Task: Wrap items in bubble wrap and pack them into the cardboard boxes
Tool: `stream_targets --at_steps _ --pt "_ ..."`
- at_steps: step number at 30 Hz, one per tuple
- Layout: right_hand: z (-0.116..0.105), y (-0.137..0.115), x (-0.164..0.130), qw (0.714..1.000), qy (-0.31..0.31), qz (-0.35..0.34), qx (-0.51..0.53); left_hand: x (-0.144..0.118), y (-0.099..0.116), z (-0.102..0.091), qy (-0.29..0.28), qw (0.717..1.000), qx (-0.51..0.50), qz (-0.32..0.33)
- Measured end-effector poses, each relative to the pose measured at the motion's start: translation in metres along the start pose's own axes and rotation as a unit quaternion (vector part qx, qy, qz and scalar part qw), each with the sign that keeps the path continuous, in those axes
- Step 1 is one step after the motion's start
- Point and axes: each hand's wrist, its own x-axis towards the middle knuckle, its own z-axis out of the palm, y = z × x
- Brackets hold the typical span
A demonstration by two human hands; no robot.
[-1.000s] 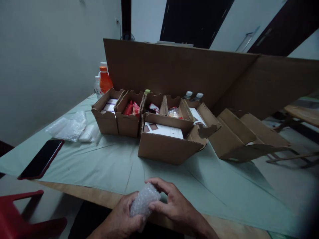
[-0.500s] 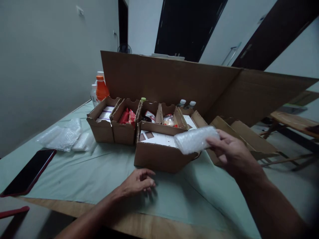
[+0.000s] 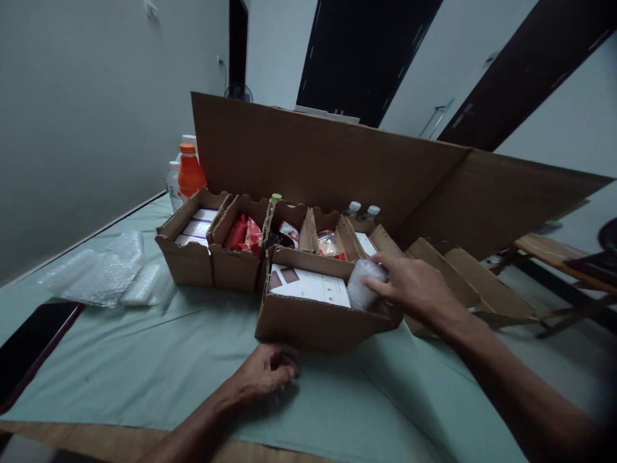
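My right hand grips a bubble-wrapped bundle, now upright at the right end of the front cardboard box. Its lower part is hidden behind the box wall, and what the wrap contains I cannot make out. Beside the bundle, in the same box, lies a white printed box. My left hand rests on the cloth just in front of the cardboard box, holding nothing, its fingers loosely curled and the thumb apart.
Behind stands a row of cardboard bins with white boxes, red packets and other packs. Bubble-wrap pieces and a phone lie at left. Bottles, one orange, stand before a tall cardboard panel.
My right hand has moved left and turned the bubble-wrapped bundle from lying level to upright, lowering it into the front box. My left hand's fingers have curled a little more.
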Motion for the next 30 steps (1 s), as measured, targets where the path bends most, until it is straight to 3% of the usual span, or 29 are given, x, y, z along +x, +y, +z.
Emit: stream_targets --at_steps 4,8,12,19,30 --pt "-0.004 -0.028 -0.007 0.996 -0.038 0.003 -0.086 0.001 0.000 -0.001 0.001 1.000 0.013 0.007" --pt "-0.004 -0.024 -0.011 0.989 -0.102 -0.038 -0.104 0.000 0.004 0.000 -0.001 1.000 0.024 0.008" --pt "-0.006 -0.018 -0.013 0.985 -0.115 -0.066 -0.110 0.000 0.004 0.002 0.008 0.999 0.036 0.008" --pt "-0.012 -0.038 -0.002 0.971 -0.187 -0.067 -0.131 0.002 0.000 0.001 0.007 1.000 0.021 0.006" --pt "-0.015 -0.042 -0.002 0.972 -0.204 -0.099 -0.055 0.002 -0.003 0.002 0.019 0.999 0.030 0.025"
